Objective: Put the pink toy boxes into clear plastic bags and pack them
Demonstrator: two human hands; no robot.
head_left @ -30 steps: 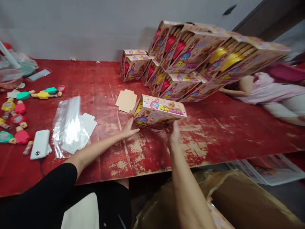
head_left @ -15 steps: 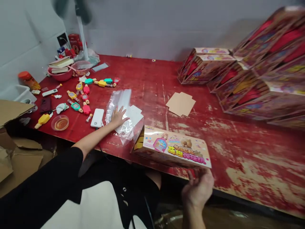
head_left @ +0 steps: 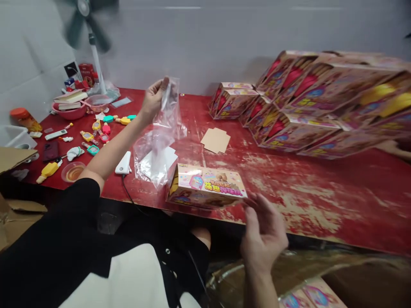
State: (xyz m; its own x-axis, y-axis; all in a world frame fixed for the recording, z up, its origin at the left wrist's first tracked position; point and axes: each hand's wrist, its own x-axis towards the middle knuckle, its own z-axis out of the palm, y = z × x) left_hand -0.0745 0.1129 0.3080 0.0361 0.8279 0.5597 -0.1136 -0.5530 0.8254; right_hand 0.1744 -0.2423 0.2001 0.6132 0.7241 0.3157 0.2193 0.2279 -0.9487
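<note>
My left hand (head_left: 154,100) is raised over the table, its fingers closed on the top of a clear plastic bag (head_left: 173,107) that hangs down. More clear plastic lies below it over white cards (head_left: 167,159). A printed pink box (head_left: 208,184) with yellow contents at its left end lies at the table's front edge. My right hand (head_left: 265,231) is at the box's right end, fingers apart and slightly curled, holding nothing. Whether its fingertips touch the box I cannot tell.
Stacked printed boxes (head_left: 308,98) stand at the right, with another person's hand (head_left: 393,147) beside them. Brown cardboard pieces (head_left: 215,140) lie mid-table. Small colourful toys (head_left: 88,136), a white power bank (head_left: 123,163) with a cable, and a fan (head_left: 84,8) are at the left.
My left hand has risen from the plastic pile, lifting a bag. My right hand has loosened from the box, which now rests on the table. The view has turned right.
</note>
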